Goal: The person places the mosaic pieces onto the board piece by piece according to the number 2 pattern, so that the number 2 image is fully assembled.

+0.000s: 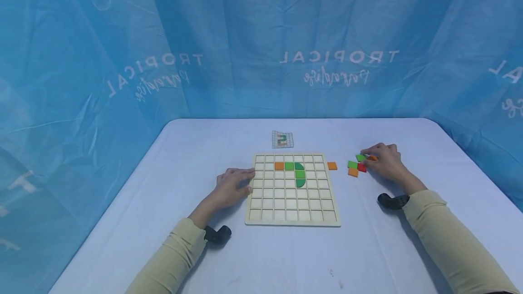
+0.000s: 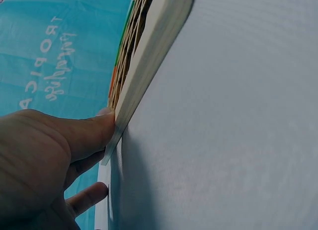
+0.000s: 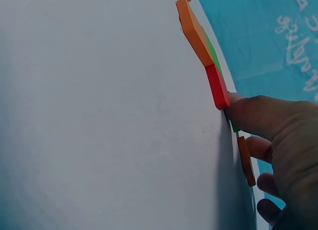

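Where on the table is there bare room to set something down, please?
The table is bare on the near side of the board, between the sleeves, and left of the left hand. It is crowded just right of the board's far half, where loose tiles lie by the right hand.

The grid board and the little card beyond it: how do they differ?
The board is far larger than the card. The board holds separate tiles, while the card bears a small coloured pattern. The left hand touches the board's edge; neither hand touches the card. Both lie on the white table and show a grid with some green.
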`<state>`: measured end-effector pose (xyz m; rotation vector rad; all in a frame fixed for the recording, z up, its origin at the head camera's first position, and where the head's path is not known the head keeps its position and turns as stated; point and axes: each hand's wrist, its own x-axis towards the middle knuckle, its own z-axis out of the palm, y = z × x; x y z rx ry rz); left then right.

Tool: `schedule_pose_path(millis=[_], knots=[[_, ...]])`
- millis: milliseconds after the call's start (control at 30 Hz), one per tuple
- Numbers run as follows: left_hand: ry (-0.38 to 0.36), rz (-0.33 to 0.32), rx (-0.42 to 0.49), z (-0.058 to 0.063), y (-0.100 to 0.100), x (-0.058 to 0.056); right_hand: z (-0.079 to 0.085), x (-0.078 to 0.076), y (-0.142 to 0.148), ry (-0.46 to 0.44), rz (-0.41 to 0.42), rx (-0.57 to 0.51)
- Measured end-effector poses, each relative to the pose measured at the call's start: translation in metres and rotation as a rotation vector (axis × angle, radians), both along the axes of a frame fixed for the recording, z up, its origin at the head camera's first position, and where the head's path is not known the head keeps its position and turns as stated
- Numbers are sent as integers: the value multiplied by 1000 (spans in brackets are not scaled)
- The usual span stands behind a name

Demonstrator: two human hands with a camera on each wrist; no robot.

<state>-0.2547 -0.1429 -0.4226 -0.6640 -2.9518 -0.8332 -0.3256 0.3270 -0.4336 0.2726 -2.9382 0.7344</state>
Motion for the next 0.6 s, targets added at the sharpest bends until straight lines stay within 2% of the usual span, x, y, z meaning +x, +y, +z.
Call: schedule_pose_path(millis=[300, 600], knots=[[2, 4, -11, 2, 1, 0, 0, -3, 10, -45, 30, -45], [15, -7, 4, 0, -1, 0, -6, -2, 12, 30, 30, -44]])
